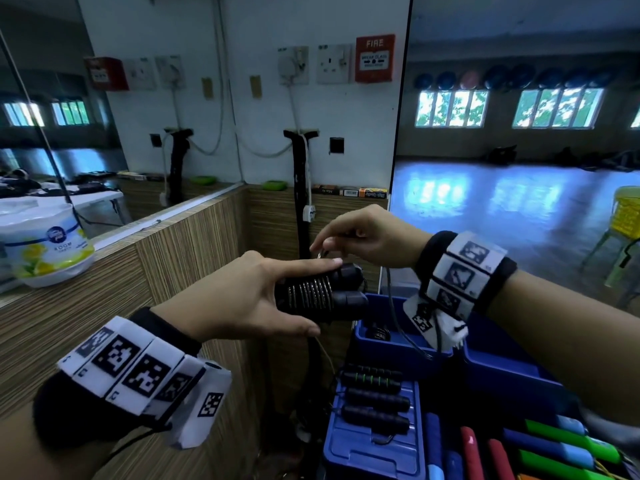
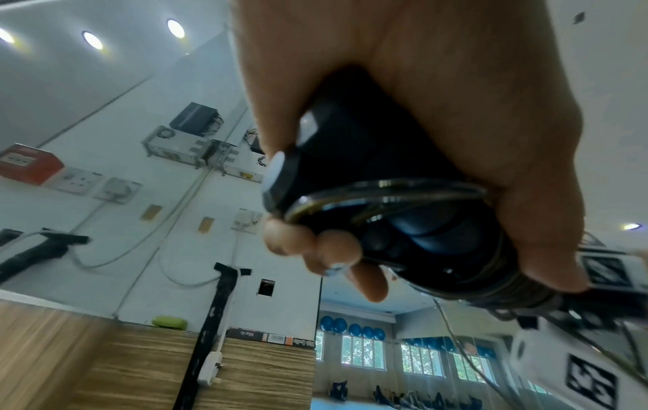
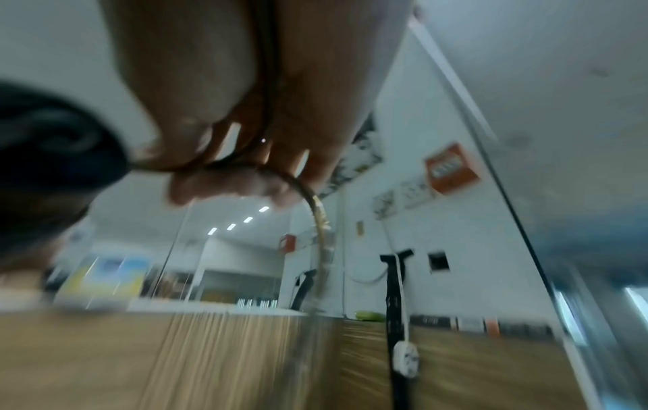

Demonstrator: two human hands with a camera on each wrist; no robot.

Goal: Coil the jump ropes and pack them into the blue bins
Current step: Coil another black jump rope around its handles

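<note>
My left hand (image 1: 277, 299) grips a pair of black jump rope handles (image 1: 343, 292) held side by side, with the thin cord (image 1: 311, 292) wound round them in several tight turns. The left wrist view shows the handles (image 2: 403, 172) in the palm with cord loops (image 2: 385, 191) across them. Just above the handles, my right hand (image 1: 349, 237) pinches the cord; in the blurred right wrist view the cord (image 3: 315, 205) passes through its fingers and hangs down. An open blue bin (image 1: 391, 344) sits below the hands with a coiled rope (image 1: 379, 332) inside.
A closed blue bin lid (image 1: 367, 445) carries several black rope handles (image 1: 377, 400). More ropes with coloured handles (image 1: 554, 441) lie at the lower right. A wood-grain ledge (image 1: 104, 299) with a tissue pack (image 1: 45, 240) runs along the left. Mirrors cover the walls.
</note>
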